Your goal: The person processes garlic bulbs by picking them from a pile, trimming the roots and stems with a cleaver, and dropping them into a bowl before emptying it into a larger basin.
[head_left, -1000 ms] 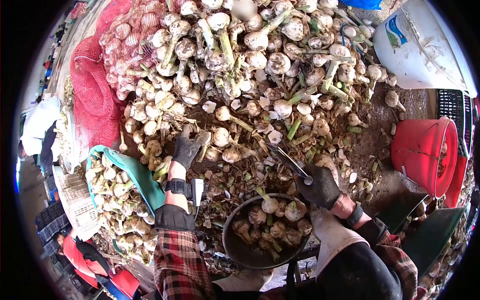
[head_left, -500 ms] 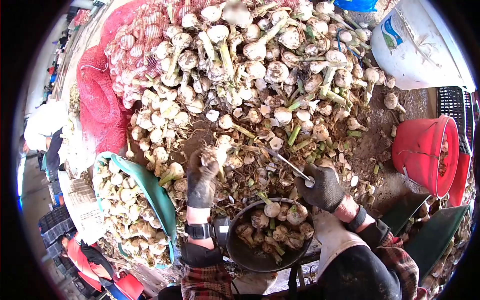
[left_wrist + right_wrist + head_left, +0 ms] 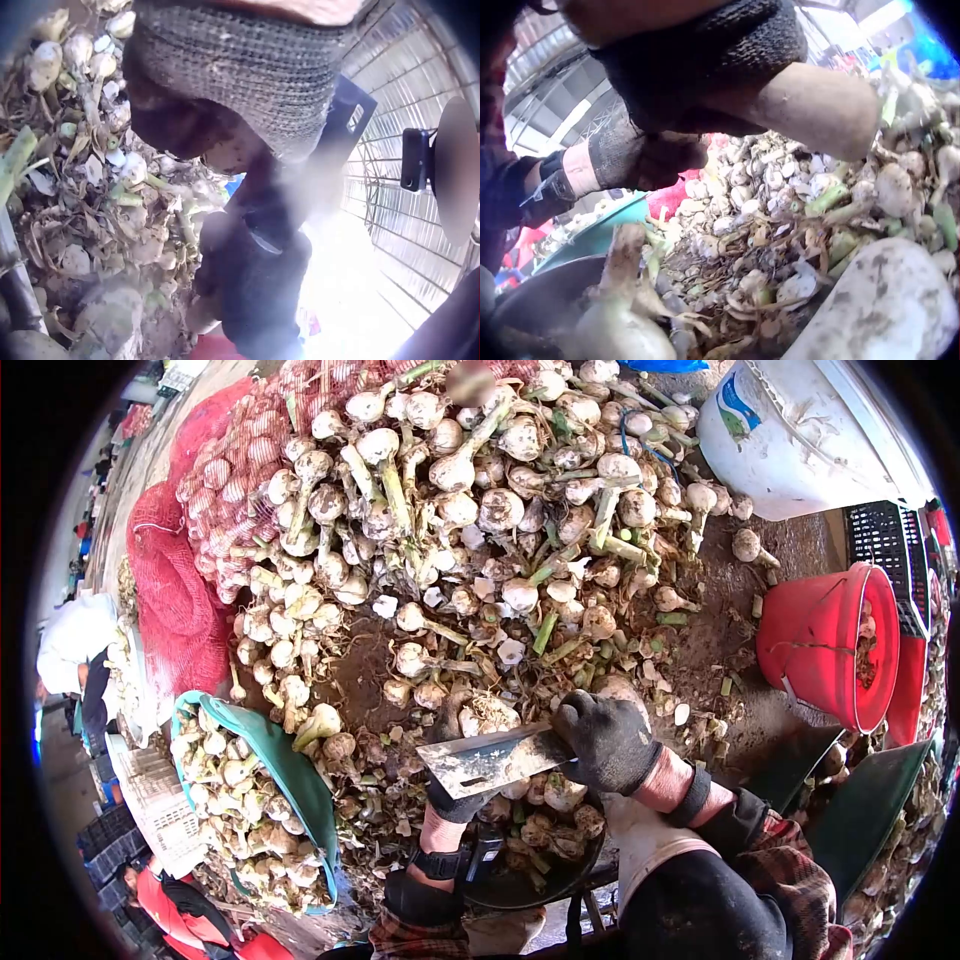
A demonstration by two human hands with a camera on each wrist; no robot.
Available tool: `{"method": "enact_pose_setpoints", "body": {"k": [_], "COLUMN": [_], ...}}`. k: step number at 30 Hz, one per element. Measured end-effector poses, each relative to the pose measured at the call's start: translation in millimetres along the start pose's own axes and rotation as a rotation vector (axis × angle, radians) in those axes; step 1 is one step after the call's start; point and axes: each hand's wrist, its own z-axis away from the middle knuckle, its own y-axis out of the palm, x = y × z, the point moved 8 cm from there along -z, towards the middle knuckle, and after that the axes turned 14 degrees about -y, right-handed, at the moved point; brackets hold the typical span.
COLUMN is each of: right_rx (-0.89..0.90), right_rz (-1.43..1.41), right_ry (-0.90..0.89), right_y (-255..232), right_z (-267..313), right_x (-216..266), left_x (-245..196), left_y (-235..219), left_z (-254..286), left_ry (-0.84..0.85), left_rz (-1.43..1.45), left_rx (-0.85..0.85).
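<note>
In the head view my gloved left hand holds a root-topped bulb, its palm partly behind a broad knife blade. My gloved right hand grips the knife, and the blade lies across the near side of the bulb. A wooden handle sticks out of the right hand in the right wrist view, where the left hand is behind it. The left wrist view shows the left glove close up; its fingertips are in shadow.
A dark bowl of bulbs is below the hands. Piled bulbs spread beyond them. A teal container and red net are at left; a red bucket and white bucket at right. Peelings cover the near surface.
My left hand has moved right from the bulbs to the knife, now with a bulb in it. The right hand has turned the blade flat and leftward. The head view has shifted slightly.
</note>
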Motion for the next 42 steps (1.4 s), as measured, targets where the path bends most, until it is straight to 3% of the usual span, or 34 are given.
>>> {"method": "enact_pose_setpoints", "body": {"k": [2, 4, 6, 7, 8, 9, 10, 12, 13, 14, 16, 17, 20, 21, 25, 26, 28, 29, 31, 36, 38, 39, 40, 42], "right_rx": [-0.074, -0.147, -0.141, -0.265, -0.268, -0.229, -0.192, -0.192, -0.244, -0.301, -0.357, -0.408, -0.422, -0.419, -0.444, -0.482, -0.476, -0.529, -0.632, -0.611, -0.496, -0.472, -0.475, -0.425], "right_rz": [0.022, 0.045, -0.041, -0.059, -0.061, -0.049, -0.03, -0.021, -0.066, -0.107, -0.134, -0.205, -0.399, -0.447, -0.53, -0.525, -0.49, -0.479, -0.428, -0.419, -0.33, -0.406, -0.436, -0.435], "right_ry": [-0.045, -0.092, -0.05, -0.118, -0.116, 0.037, 0.182, 0.269, 0.253, 0.242, 0.255, 0.279, 0.405, 0.405, 0.357, 0.32, 0.322, 0.339, 0.349, 0.308, 0.27, 0.353, 0.365, 0.308], "right_y": [1, 5, 16, 6, 14, 34, 44, 35, 28, 19, 7, 3, -8, -5, -14, -14, -13, -14, -13, -3, 7, 33, 41, 44], "right_z": [3, 6, 10, 11, 13, 19, 26, 40, 40, 40, 33, 31, 24, 21, 8, 7, 7, 10, 16, 23, 24, 29, 30, 31], "right_x": [-1, -6, -17, -14, -22, -45, -67, -74, -66, -63, -52, -52, -42, -38, -20, -19, -22, -25, -31, -38, -32, -44, -48, -47], "left_x": [5, -6, -17, -52, -78, -69, -75, -75, -71, -61, -56, -47, -29, -31, -19, -22, -25, -36, -34, -23, -17, -25, -28, -30], "left_y": [3, 0, 5, 11, 20, 12, 15, 9, 2, -6, -12, -20, -39, -35, 9, 19, 44, 51, 64, 72, 69, 69, 73, 67], "left_z": [3, 3, 0, -1, 0, -13, -8, -4, -9, -13, -22, -26, -21, -17, -31, -31, -35, -29, -30, -25, -19, -13, -8, 5], "left_ry": [-0.122, 0.161, 0.131, 0.292, 0.453, 0.046, -0.068, 0.045, -0.06, -0.094, -0.157, -0.111, -0.159, -0.144, -0.159, -0.158, -0.208, -0.251, -0.276, -0.332, -0.135, -0.019, -0.106, -0.167], "left_rz": [0.231, -0.117, -0.058, -0.366, -0.677, 0.076, 0.282, 0.17, 0.329, 0.266, 0.356, 0.282, 0.689, 0.947, 1.59, 1.579, 1.631, 1.593, 1.598, 1.683, 1.86, 1.949, 2.106, 1.96], "left_rx": [0.023, -0.128, -0.098, -0.062, -0.015, 0.044, 0.072, 0.057, 0.001, -0.088, -0.101, -0.186, -0.442, -0.479, -0.338, -0.358, -0.236, -0.311, -0.23, -0.272, -0.029, 0.08, 0.107, 0.18]}}
